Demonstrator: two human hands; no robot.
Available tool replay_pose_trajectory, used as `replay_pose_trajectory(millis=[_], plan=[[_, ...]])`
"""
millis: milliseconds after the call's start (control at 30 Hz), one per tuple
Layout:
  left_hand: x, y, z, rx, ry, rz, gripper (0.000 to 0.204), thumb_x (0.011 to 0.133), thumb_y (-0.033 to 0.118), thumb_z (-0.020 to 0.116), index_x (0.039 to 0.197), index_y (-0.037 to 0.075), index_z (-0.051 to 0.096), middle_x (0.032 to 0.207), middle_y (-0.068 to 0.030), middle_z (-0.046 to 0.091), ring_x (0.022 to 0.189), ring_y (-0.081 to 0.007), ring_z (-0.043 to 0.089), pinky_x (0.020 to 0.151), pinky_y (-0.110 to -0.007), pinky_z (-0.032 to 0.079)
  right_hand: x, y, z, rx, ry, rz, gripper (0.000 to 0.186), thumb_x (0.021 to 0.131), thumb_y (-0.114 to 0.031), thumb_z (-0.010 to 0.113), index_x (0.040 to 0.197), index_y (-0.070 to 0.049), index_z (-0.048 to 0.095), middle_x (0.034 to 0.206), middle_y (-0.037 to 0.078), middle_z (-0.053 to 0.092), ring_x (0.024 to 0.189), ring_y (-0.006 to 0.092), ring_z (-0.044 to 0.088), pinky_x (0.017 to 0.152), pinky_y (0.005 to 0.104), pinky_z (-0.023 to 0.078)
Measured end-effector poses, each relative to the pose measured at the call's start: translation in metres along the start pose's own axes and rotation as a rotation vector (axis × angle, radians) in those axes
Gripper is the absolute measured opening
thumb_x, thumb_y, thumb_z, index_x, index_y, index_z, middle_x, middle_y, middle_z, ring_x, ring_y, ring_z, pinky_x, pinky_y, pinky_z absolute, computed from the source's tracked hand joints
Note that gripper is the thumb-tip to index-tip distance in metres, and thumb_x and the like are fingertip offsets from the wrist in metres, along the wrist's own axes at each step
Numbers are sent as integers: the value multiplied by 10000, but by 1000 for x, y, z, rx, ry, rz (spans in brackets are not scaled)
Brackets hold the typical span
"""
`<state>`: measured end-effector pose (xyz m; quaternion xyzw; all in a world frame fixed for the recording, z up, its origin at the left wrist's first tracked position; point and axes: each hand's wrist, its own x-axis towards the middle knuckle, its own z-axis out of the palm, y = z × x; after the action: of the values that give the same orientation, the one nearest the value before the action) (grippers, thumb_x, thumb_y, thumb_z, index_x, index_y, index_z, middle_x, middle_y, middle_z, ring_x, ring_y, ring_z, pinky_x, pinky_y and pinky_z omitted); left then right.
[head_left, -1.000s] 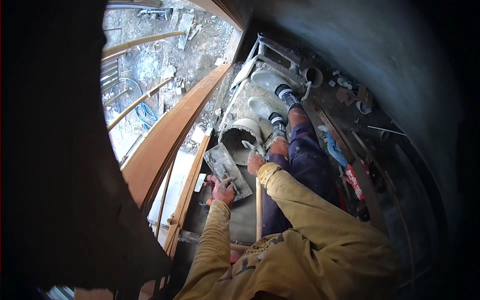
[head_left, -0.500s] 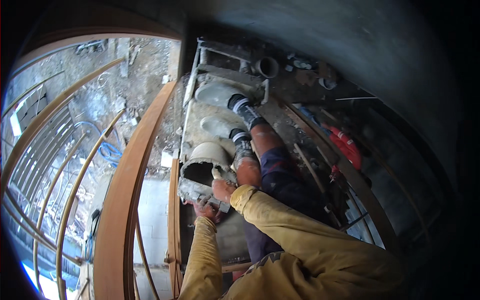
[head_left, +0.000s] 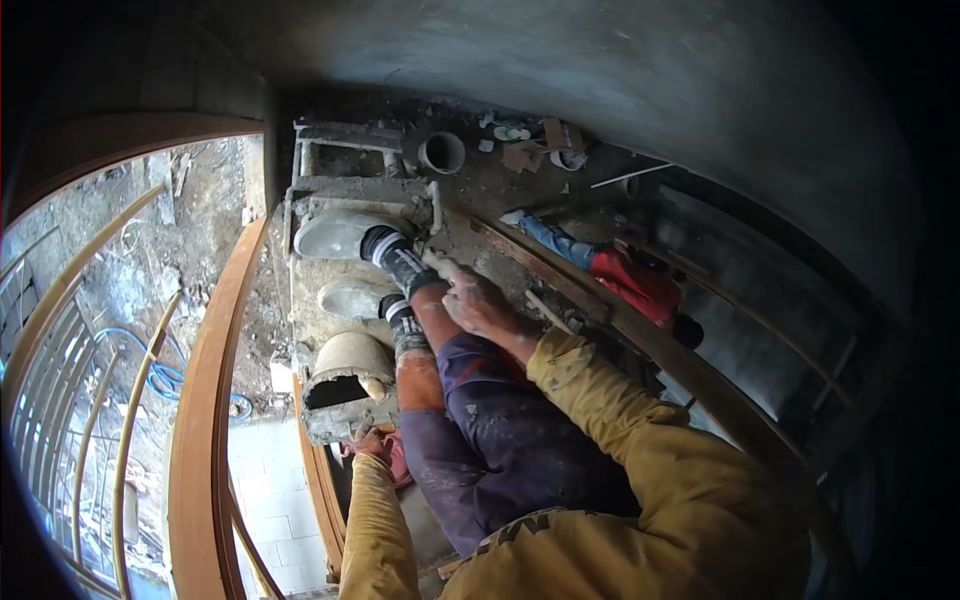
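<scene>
My left hand (head_left: pixel 368 444), partly hidden by my sleeve, grips a mortar-crusted flat board (head_left: pixel 340 424) at the lower edge of a pale bucket (head_left: pixel 352 357). A pale handle (head_left: pixel 377 386) shows at the bucket's dark mouth. My right hand (head_left: pixel 478 302) reaches beside my lower leg (head_left: pixel 435 310), its fingers curled round something pale I cannot make out. My two feet (head_left: pixel 333 236), in pale grey footwear with dark striped socks, rest on a mortar-covered platform (head_left: pixel 305 270).
Timber beams (head_left: pixel 212 380) and bamboo poles (head_left: pixel 130 420) run along the left above rubble and blue hose (head_left: pixel 166 378). Another person in red (head_left: pixel 634 283) is low down at the right among boards. A pot (head_left: pixel 441 152), cardboard (head_left: pixel 522 156) and a grey wall (head_left: pixel 680 80) lie beyond.
My right hand has moved from the bucket up toward my legs. The view has swung, showing more of the person in red. My left hand stays by the bucket with the board.
</scene>
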<state>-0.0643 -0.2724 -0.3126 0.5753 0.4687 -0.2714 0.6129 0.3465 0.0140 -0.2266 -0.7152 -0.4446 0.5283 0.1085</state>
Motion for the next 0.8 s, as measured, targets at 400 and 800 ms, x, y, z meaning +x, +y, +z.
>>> replay_pose_trajectory(millis=[400,800], plan=[[1,0,-3,36,-48,-132,449,753,145,695,1196,145,621,1327,-57,576,1250,-273,512,1096,-350,386,-172,102,-49,-380,140,210,348,868,-250,700,1055,27,602,990,186,630,914,309,615,785,422,482],[-29,63,-59,-356,108,47,388,897,194,542,1277,145,598,1235,-151,632,1249,-315,528,1048,-378,425,-168,46,-27,524,-125,953,375,1029,-291,455,1298,-38,522,1128,132,623,1006,269,638,820,406,537]])
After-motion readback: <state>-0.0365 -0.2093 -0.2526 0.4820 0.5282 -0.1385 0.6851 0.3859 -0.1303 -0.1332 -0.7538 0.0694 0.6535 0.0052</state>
